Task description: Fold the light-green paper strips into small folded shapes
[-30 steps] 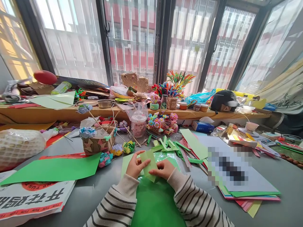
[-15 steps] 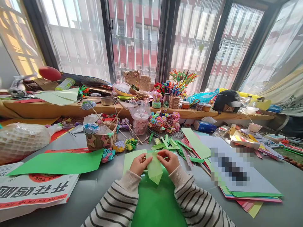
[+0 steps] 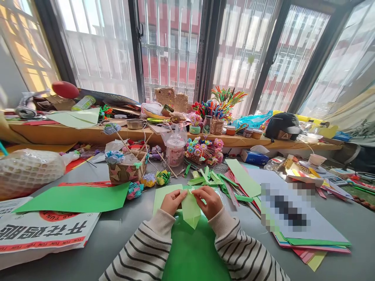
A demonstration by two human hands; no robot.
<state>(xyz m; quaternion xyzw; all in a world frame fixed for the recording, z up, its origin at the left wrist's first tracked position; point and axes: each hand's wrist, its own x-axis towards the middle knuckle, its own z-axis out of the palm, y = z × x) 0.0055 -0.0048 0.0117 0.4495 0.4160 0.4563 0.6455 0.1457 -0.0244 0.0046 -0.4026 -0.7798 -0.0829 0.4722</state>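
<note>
Between my two hands is a small folded piece of light green paper [image 3: 191, 212], its pointed end hanging down. My left hand [image 3: 172, 201] pinches its upper left edge. The fingers of my right hand [image 3: 208, 201] are closed on its upper right corner. Below the folded paper lies a shiny dark green sheet [image 3: 195, 253]. Behind my left hand, a flat light green sheet [image 3: 159, 195] rests on the grey table [image 3: 125, 238].
Green paper scraps [image 3: 209, 177] lie beyond my hands. A basket [image 3: 126, 171] with paper flowers and a plastic cup [image 3: 175, 151] stand farther back. Stacked paper [image 3: 316, 226] is at the right, a green sheet [image 3: 76, 198] at the left.
The fingers of my right hand have shifted inward along the top of the folded paper, whose upper right corner now looks bent. The whole view has moved slightly.
</note>
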